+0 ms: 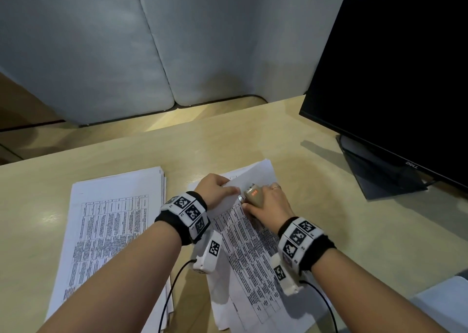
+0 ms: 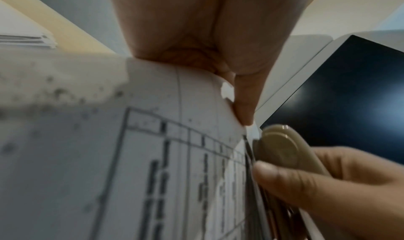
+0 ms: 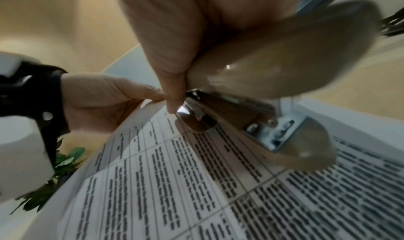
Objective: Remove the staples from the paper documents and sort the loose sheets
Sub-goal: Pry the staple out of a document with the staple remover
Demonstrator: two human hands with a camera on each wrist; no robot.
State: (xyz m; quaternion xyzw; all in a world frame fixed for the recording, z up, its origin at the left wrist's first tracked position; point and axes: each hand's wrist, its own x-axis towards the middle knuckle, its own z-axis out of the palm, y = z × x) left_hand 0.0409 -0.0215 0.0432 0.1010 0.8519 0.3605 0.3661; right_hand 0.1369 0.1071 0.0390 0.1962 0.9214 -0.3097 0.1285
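We see a pale wooden desk (image 1: pixel 316 231) backed by grey padded panels (image 1: pixel 101 53), and on its right side a dark monitor (image 1: pixel 405 66) on a flat stand. On the left of the desk lies a stack of papers (image 1: pixel 114 231) printed with tables, its edges slightly fanned. Just to the right of that stack, straight ahead of us, lies the document (image 1: pixel 253 256) that we are working on, also covered in printed tables, with its far end lifted off the desk. Both wrists wear black bands with white blocks bearing square black-and-white markers, and a thin black cable runs back from each. Our left hand (image 1: pixel 215 190) is curled on the top sheet of the document at its far corner, thumb and fingers pinching the paper so that the sheet curves upward; in the left wrist view the thumb (image 2: pixel 244 103) presses the edge of the sheet beside a small torn notch. Our right hand (image 1: pixel 268 203), with a ring on one finger, grips a beige stapler (image 1: pixel 253 195) that carries an orange label, the fingers wrapped round its body. The metal tip of the stapler (image 3: pixel 194 121) rests on the page near the top corner, just beside the left hand's fingertips, with our right forefinger (image 3: pixel 172 88) lying along its side. In the right wrist view some green leaves (image 3: pixel 59 171) show beyond the left wrist.
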